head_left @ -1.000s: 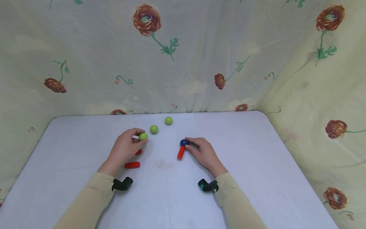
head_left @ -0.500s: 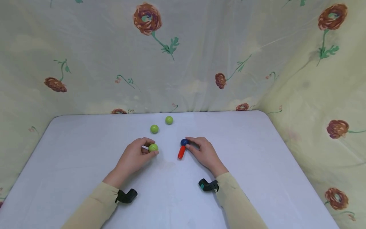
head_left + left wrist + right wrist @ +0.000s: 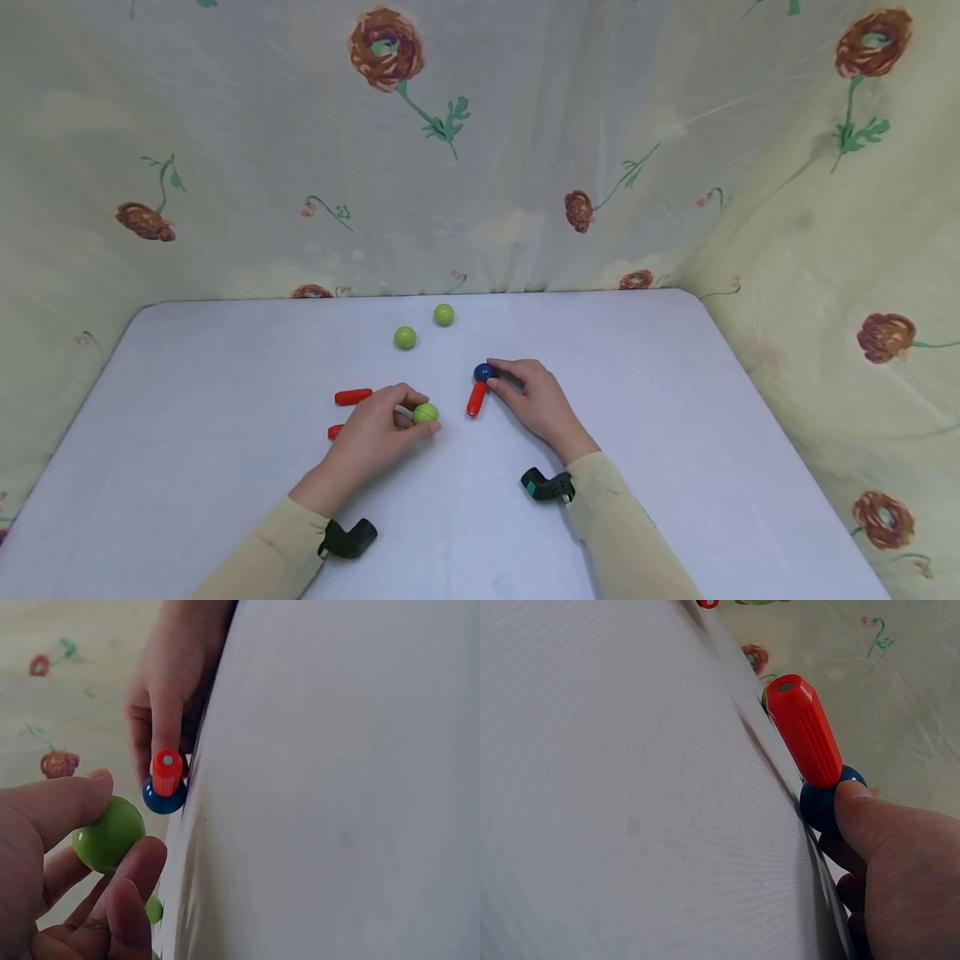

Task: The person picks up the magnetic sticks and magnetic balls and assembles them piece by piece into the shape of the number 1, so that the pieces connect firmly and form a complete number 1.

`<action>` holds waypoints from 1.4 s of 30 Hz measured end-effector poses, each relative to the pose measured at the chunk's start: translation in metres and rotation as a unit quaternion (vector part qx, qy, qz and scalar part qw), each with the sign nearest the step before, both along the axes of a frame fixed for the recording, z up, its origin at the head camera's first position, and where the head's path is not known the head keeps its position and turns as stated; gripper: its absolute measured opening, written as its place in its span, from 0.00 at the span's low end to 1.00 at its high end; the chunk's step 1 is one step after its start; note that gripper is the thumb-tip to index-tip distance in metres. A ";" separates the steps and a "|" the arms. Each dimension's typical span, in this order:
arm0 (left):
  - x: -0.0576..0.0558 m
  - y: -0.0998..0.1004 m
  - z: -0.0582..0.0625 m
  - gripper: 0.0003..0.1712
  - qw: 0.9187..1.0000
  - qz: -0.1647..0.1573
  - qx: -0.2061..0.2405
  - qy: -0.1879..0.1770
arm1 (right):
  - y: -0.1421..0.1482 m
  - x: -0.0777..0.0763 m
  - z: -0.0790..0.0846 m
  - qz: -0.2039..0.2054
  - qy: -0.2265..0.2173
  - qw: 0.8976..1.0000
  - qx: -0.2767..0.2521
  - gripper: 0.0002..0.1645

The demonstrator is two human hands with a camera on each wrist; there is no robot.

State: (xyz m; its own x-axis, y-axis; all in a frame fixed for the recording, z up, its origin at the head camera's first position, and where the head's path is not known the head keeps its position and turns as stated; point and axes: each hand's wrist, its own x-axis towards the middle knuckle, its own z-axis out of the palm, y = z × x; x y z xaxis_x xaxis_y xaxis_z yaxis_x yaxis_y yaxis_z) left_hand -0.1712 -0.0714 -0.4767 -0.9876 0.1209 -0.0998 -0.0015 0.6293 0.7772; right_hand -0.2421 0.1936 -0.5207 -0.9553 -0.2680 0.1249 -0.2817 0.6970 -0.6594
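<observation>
My left hand [image 3: 375, 437] pinches a shiny green ball [image 3: 426, 413] between thumb and fingers, just left of the table's middle. In the left wrist view that green ball [image 3: 110, 835] sits at the fingertips. My right hand [image 3: 534, 406] holds a dark blue ball [image 3: 483, 372] by thumb and fingers. A short red ribbed stick [image 3: 476, 399] is joined to the blue ball and points toward the near side. Seen from the right wrist, the red stick [image 3: 805, 731] shows a small hole in its free end, and my thumb presses on the blue ball [image 3: 821, 804].
Two more green balls, one nearer [image 3: 405, 337] and one farther [image 3: 444, 314], lie toward the table's back edge. Two red sticks lie left of my left hand: one in plain view [image 3: 352, 397], the other [image 3: 335, 432] partly behind the hand. A flowered cloth [image 3: 510, 150] hangs behind the white table [image 3: 645, 375].
My left hand has carried its green ball right and nearer to me, below the red stick's level. Red sticks behind it show again. The right hand stays with the blue ball and stick.
</observation>
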 end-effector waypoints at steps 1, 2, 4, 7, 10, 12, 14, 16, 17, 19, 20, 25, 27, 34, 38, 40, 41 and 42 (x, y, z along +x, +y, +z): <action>0.001 0.001 -0.001 0.20 1.000 -0.004 0.003 0.001 | 0.000 0.000 0.000 -0.001 0.000 1.000 0.000 0.25; 0.001 0.003 -0.001 0.19 1.000 -0.007 0.005 0.000 | 0.000 0.000 0.000 -0.001 -0.001 1.000 0.001 0.25; 0.003 0.006 -0.002 0.19 1.000 -0.013 0.007 -0.003 | 0.000 0.001 0.001 -0.002 -0.002 1.000 0.002 0.25; 0.004 0.009 -0.005 0.18 1.000 -0.021 0.001 -0.005 | 0.000 0.001 0.001 -0.003 -0.002 1.000 0.003 0.25; 0.006 0.013 -0.009 0.18 1.000 -0.028 -0.008 -0.001 | 0.000 0.000 0.001 -0.002 -0.002 1.000 0.003 0.25; 0.006 0.015 -0.012 0.18 0.999 -0.033 -0.009 0.005 | 0.000 0.000 0.001 -0.001 -0.002 1.000 0.003 0.25; 0.007 0.016 -0.015 0.18 0.999 -0.037 -0.011 0.013 | 0.000 0.000 0.001 -0.001 -0.003 1.000 0.004 0.25; 0.008 0.018 -0.017 0.18 0.999 -0.039 -0.013 0.018 | 0.000 0.000 0.001 0.000 -0.004 1.000 0.003 0.25; 0.009 0.019 -0.017 0.18 0.999 -0.038 -0.015 0.018 | 0.000 0.000 0.001 0.001 -0.004 1.000 0.002 0.25; 0.009 0.021 -0.019 0.19 0.999 -0.035 -0.024 0.019 | 0.000 0.000 0.001 0.002 -0.004 1.000 0.001 0.25; 0.010 0.021 -0.019 0.19 0.999 -0.035 -0.029 0.019 | 0.000 0.000 0.000 0.004 -0.002 1.000 0.000 0.25; 0.010 0.024 -0.022 0.19 0.998 -0.038 -0.043 0.026 | -0.001 0.000 -0.001 0.006 0.006 1.000 0.001 0.25; 0.010 0.025 -0.023 0.18 0.998 -0.039 -0.041 0.034 | 0.000 0.000 -0.001 0.005 0.009 1.000 0.002 0.25; 0.009 0.031 -0.025 0.18 0.996 -0.048 -0.037 0.059 | 0.001 -0.001 0.000 0.007 0.012 1.000 0.005 0.25; 0.008 0.034 -0.026 0.19 0.996 -0.047 -0.041 0.060 | 0.001 -0.002 0.000 0.010 0.016 1.000 0.000 0.25; 0.007 0.035 -0.026 0.19 0.996 -0.045 -0.043 0.061 | 0.001 -0.002 0.000 0.010 0.017 1.000 -0.002 0.25; 0.007 0.035 -0.026 0.19 0.996 -0.043 -0.043 0.063 | 0.001 -0.002 -0.001 0.010 0.017 1.000 -0.002 0.24; 0.006 0.036 -0.026 0.19 0.996 -0.042 -0.042 0.065 | 0.001 -0.002 -0.001 0.010 0.018 1.000 -0.003 0.24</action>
State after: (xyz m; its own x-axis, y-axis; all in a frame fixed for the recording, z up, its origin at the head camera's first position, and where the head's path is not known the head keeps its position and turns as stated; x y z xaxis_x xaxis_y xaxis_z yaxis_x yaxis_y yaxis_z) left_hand -0.1651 -0.0354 -0.5030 -0.9798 0.1996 0.0156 0.1511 0.6862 0.7115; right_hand -0.2437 0.1947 -0.5215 -0.9449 -0.2856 0.1600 -0.3182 0.6870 -0.6533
